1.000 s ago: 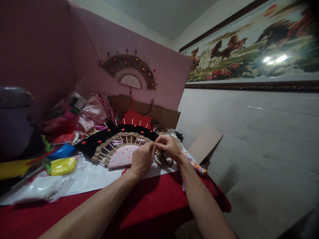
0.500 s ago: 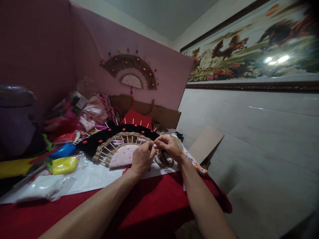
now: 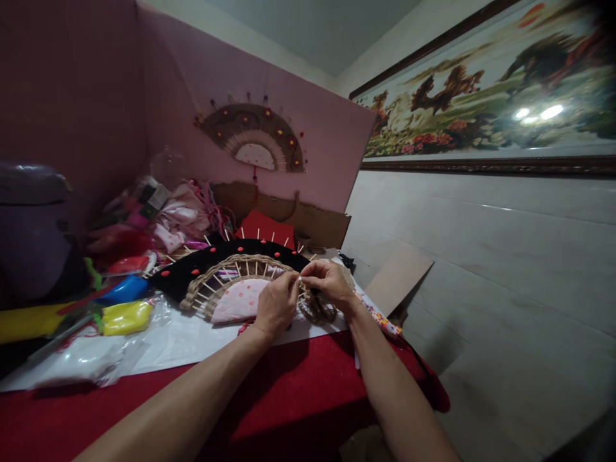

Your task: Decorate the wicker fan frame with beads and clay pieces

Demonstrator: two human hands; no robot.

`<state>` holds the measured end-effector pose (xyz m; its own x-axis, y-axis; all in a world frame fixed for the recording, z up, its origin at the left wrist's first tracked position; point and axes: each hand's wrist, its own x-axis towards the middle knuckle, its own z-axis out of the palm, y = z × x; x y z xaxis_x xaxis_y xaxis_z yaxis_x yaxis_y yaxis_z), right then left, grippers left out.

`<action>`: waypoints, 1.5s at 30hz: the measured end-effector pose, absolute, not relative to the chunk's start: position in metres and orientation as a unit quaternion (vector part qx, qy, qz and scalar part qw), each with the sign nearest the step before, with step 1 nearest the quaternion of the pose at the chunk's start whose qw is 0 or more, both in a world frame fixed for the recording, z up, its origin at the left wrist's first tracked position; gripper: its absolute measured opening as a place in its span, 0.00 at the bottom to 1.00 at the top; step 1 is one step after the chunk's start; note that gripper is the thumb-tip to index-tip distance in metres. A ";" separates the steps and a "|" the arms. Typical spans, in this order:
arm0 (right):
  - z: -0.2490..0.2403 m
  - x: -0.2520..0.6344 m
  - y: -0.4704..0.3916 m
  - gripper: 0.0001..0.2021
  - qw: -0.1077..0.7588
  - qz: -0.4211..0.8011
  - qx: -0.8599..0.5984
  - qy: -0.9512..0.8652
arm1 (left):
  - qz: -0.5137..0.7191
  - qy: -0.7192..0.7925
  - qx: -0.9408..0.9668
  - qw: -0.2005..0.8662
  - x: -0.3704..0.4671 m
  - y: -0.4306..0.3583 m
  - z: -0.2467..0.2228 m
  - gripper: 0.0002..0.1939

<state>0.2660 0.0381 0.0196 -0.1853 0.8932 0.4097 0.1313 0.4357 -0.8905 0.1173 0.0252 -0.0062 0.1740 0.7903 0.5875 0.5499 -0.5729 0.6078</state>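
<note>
My left hand (image 3: 276, 303) and my right hand (image 3: 328, 282) meet fingertip to fingertip over the right end of a fan-shaped craft. Between their pinched fingers is a tiny white piece (image 3: 299, 278), too small to identify; both hands touch it. The fan has a black outer band (image 3: 180, 277) with red dots, a woven brown arc with pale sticks, and a pink dotted half-round (image 3: 238, 300) at its base. Scissors (image 3: 323, 312) lie beneath my right hand, partly hidden by it.
On the left are a yellow packet (image 3: 128, 317), a bag of white material (image 3: 79, 360) and a blue item (image 3: 124, 290). A decorated fan (image 3: 255, 138) hangs behind. White sheeting and red cloth (image 3: 308, 378) cover the table.
The fingertips have drawn slightly closer together around the small white piece. The camera view has shifted a little; the fan and scissors look unmoved.
</note>
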 end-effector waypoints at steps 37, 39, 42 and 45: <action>0.019 0.266 0.038 0.14 0.503 0.372 -0.408 -0.665 | 0.458 0.446 0.764 0.087 0.117 0.025 -0.009 0.07; 0.019 0.266 0.037 0.14 0.497 0.372 -0.409 -0.669 | 0.450 0.450 0.767 0.082 0.118 0.025 -0.009 0.08; 0.019 0.266 0.037 0.14 0.497 0.363 -0.407 -0.675 | 0.447 0.452 0.768 0.077 0.118 0.025 -0.009 0.08; 0.018 0.266 0.037 0.13 0.494 0.372 -0.398 -0.677 | 0.452 0.453 0.765 0.074 0.118 0.025 -0.009 0.08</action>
<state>0.2657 0.0372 0.0183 -0.1937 0.9071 0.3737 0.1724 0.4064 -0.8973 0.1182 0.0253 -0.0093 0.1816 0.7593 0.6249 0.6260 -0.5793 0.5220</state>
